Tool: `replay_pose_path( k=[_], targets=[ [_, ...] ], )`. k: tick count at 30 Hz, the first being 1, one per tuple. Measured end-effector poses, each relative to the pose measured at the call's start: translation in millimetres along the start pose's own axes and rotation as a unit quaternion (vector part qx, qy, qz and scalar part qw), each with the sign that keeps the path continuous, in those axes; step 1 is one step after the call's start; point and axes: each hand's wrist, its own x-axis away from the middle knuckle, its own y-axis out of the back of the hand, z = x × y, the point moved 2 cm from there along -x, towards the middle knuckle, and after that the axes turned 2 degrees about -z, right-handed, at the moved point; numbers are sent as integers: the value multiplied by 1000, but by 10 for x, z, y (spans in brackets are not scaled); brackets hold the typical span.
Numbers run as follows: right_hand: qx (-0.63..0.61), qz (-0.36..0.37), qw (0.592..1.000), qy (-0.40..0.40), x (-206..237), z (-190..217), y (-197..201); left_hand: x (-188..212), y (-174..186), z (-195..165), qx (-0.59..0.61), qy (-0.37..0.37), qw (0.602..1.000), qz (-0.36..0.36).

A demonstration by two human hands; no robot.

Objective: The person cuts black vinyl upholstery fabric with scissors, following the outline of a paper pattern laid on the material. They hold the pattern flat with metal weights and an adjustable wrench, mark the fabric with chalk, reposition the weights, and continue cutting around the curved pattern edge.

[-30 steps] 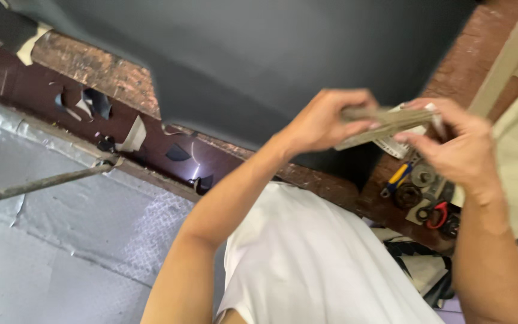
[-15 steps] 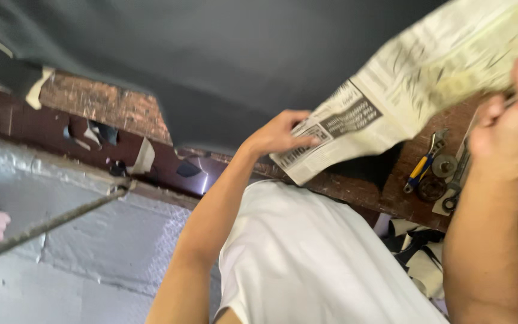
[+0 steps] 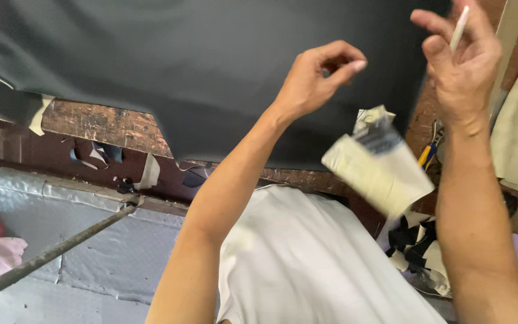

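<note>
Item: folded newspaper [image 3: 376, 171], blurred, in mid-air below my hands, over the surface edge. Right hand [image 3: 460, 57] pinches a thin white sheet [image 3: 459, 27]; left hand [image 3: 316, 78] curled, empty. I judge sorting barely begun.

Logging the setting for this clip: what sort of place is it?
Probably a leather or upholstery workshop: a large dark sheet lies over a worn workbench, with offcut scraps and hand tools nearby.
</note>
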Motion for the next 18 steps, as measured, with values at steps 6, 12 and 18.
replay_pose_path(
  k=[6, 12, 18],
  targets=[
    [259, -135, 951, -100, 779, -1345, 768, 696, 244, 442, -31, 37, 999, 5],
    [319, -305, 894, -78, 2006, -2216, 1447, 1358, -485, 993, -84, 228, 957, 160],
    [341, -264, 890, -145, 2227, -2341, 1274, 1182, -1129, 1376, -197, 269, 924, 187]
  ],
)
